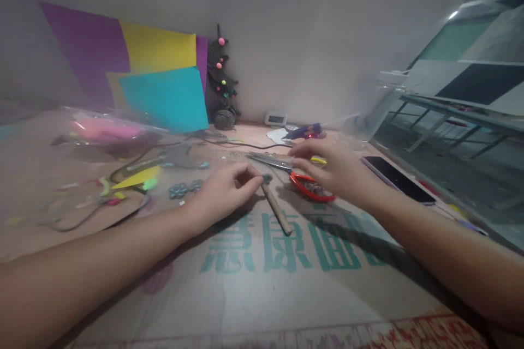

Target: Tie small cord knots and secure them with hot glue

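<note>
My left hand [229,191] is closed in a pinch, thumb and forefinger on a small grey-blue piece [267,179]. The piece sits at the upper end of a tan wooden stick [277,210], which slants down to the right over the table. My right hand [323,166] hovers over red-handled scissors [313,191], its curved fingers apart near the pivot and no object visible between them. The scissor blades point left. Left of my left hand lie grey-blue flower-like pieces [184,189].
A blue glue gun [305,131] with a red light rests behind my right hand, near a small white digital display [275,118]. A phone [397,179] lies to the right. Coloured sheets [164,99] and a dark decorated tree [221,79] stand behind; scraps [131,180] litter the left.
</note>
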Demonstrator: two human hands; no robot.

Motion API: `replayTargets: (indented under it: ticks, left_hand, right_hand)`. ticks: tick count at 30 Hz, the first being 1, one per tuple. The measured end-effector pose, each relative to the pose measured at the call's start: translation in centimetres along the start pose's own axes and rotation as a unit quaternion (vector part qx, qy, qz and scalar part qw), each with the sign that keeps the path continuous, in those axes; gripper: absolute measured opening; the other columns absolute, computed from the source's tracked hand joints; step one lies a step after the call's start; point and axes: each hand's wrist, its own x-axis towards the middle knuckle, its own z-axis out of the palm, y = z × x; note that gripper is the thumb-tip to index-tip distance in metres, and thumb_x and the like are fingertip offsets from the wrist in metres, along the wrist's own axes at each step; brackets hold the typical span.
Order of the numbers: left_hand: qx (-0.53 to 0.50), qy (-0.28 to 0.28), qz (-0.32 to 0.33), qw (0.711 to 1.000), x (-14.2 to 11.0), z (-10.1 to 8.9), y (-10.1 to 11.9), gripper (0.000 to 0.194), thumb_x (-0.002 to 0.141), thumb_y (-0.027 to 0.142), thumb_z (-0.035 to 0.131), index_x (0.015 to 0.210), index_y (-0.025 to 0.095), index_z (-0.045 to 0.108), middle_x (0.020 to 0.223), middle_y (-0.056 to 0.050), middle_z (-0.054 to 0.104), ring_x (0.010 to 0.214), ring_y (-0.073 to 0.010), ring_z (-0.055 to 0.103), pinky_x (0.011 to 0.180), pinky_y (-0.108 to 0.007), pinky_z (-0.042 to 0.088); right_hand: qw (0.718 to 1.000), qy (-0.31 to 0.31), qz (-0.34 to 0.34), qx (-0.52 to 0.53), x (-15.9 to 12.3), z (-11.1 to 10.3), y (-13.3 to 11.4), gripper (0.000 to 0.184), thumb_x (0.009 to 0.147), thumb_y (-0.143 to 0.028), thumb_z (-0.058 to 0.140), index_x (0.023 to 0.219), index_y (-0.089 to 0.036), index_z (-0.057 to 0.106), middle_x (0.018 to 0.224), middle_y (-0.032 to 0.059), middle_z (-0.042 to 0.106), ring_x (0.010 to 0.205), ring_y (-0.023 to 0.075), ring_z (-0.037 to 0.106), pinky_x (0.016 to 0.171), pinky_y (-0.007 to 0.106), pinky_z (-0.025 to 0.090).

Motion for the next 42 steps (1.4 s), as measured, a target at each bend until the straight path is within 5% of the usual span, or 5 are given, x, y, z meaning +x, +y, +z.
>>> replayTargets:
  ticks: [12, 20, 26, 32, 42]
  left_hand:
    - [0.073, -0.009, 0.076, 0.994, -0.3, 0.2, 0.0, 0.016, 0.087, 0.026, 0.053, 0.077, 0.018, 0.063, 0.074, 0.001, 0.068, 0.072, -0.0148, 0.060, 0.064, -0.025, 0.043]
    - [0.053, -0.026, 0.076, 0.995, -0.5, 0.2, 0.0, 0.018, 0.089, 0.030, 0.052, 0.080, 0.019, 0.063, 0.077, 0.001, 0.068, 0.073, -0.0150, 0.061, 0.068, -0.025, 0.044]
    - [0.042, -0.022, 0.049, 0.998, -0.4, 0.1, 0.2, 0.022, 0.088, 0.034, 0.051, 0.076, 0.019, 0.062, 0.075, -0.001, 0.068, 0.073, -0.0163, 0.061, 0.066, -0.025, 0.045]
    - [0.011, -0.007, 0.005, 1.000, -0.2, 0.0, 0.5, 0.023, 0.087, 0.034, 0.052, 0.075, 0.017, 0.062, 0.074, -0.001, 0.066, 0.073, -0.0164, 0.060, 0.066, -0.025, 0.044]
    - [-0.009, -0.010, 0.002, 1.000, -0.1, 0.0, 0.3, 0.022, 0.087, 0.034, 0.052, 0.076, 0.017, 0.061, 0.075, -0.001, 0.064, 0.074, -0.0162, 0.059, 0.066, -0.025, 0.043]
  right_hand:
    - [0.969, 0.100, -0.228, -0.009, -1.5, 4.4, -0.7, 0.016, 0.091, -0.016, 0.054, 0.094, -0.020, 0.069, 0.085, 0.0072, 0.068, 0.078, 0.0173, 0.060, 0.068, 0.031, 0.049]
    - [0.992, 0.024, -0.015, 0.123, -1.4, 4.3, -1.4, 0.010, 0.087, -0.022, 0.059, 0.082, -0.019, 0.067, 0.078, 0.0021, 0.068, 0.074, 0.0148, 0.060, 0.070, 0.028, 0.047]
    - [0.946, -0.090, 0.181, 0.252, -1.5, 4.2, -2.0, 0.026, 0.089, -0.039, 0.053, 0.081, -0.018, 0.067, 0.060, -0.0019, 0.061, 0.051, 0.0114, 0.052, 0.047, 0.023, 0.038]
    - [0.938, -0.038, 0.149, 0.311, -1.5, 4.5, -1.0, 0.035, 0.095, -0.042, 0.043, 0.096, -0.016, 0.067, 0.080, 0.0031, 0.067, 0.070, 0.0134, 0.061, 0.063, 0.025, 0.047]
    - [0.991, 0.037, -0.010, 0.125, -2.0, 4.7, -1.3, 0.009, 0.088, -0.026, 0.060, 0.086, -0.019, 0.065, 0.081, 0.0026, 0.068, 0.077, 0.0161, 0.060, 0.072, 0.029, 0.046]
